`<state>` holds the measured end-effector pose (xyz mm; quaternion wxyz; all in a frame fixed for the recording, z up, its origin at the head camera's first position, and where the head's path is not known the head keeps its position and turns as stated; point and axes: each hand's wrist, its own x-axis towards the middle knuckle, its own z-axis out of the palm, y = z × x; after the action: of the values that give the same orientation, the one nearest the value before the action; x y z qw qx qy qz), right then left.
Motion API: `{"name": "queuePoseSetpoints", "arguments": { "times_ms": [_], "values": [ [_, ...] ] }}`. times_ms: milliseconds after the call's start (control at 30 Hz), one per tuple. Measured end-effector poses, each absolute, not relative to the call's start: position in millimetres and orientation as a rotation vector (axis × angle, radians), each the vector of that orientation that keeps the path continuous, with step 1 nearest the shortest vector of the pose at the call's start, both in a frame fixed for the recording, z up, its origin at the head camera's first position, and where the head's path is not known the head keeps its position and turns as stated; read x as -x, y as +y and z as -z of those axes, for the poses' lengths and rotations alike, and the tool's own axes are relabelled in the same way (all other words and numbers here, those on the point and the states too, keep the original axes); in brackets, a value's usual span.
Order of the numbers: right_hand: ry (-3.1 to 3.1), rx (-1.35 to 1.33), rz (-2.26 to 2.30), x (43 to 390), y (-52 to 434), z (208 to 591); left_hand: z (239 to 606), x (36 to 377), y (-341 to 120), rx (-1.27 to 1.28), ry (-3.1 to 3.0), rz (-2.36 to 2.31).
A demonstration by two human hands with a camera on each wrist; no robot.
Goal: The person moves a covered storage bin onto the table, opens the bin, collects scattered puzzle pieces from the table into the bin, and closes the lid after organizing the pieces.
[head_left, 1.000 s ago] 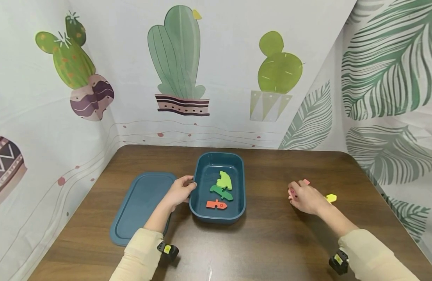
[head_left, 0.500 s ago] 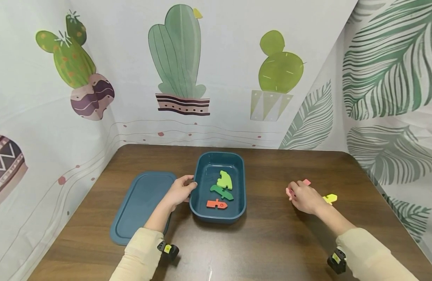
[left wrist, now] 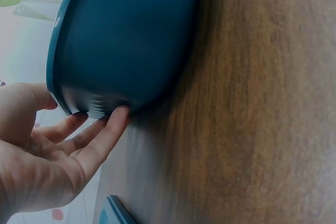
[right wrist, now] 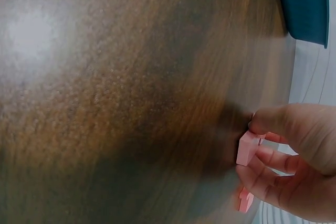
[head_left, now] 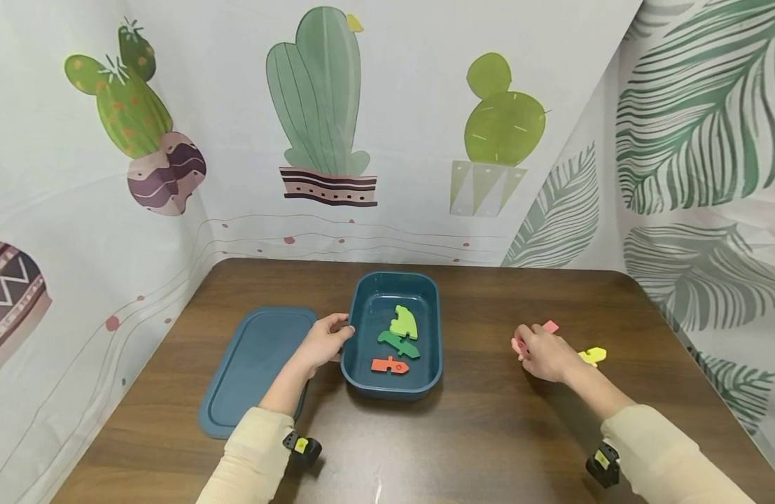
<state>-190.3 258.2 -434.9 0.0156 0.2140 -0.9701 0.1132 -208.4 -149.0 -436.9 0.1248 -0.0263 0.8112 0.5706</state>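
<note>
Far left we see a teal lid [head_left: 251, 367] flat on the dark wooden table [head_left: 488, 434], long axis running away from the person, just beside the left forearm. Next, the left hand [head_left: 322, 343] rests against the left wall of the teal tray [head_left: 359, 378]: fingers nearly straight and relaxed, fingertips [left wrist: 118, 114] touching the outer wall under the rim, thumb at the rim, not clamped. The tray's long axis also runs away from the person. Inside it we note a light green piece [head_left: 403, 323] farthest back, a dark green piece [head_left: 398, 344] lying diagonally in the middle, and an orange piece [head_left: 389, 365] nearest, long axis left-right. Well to the right, the right hand [head_left: 541, 352] pinches a pink piece [right wrist: 247, 149] between thumb and curled fingers, narrow grip, piece low over the table near its right side; we cannot tell which way it points. Another pink piece [head_left: 549, 326] lies just behind the hand, and a yellow piece [head_left: 594, 356] just to its right.
</note>
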Motion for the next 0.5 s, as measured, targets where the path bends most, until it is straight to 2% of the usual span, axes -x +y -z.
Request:
{"name": "queuePoseSetpoints", "arguments": {
  "times_ms": [500],
  "values": [
    [-3.003,-0.688,-0.358,192.8,259.3,434.9,437.1,208.5,-148.7,0.078,2.366,-1.666]
  ]
}}
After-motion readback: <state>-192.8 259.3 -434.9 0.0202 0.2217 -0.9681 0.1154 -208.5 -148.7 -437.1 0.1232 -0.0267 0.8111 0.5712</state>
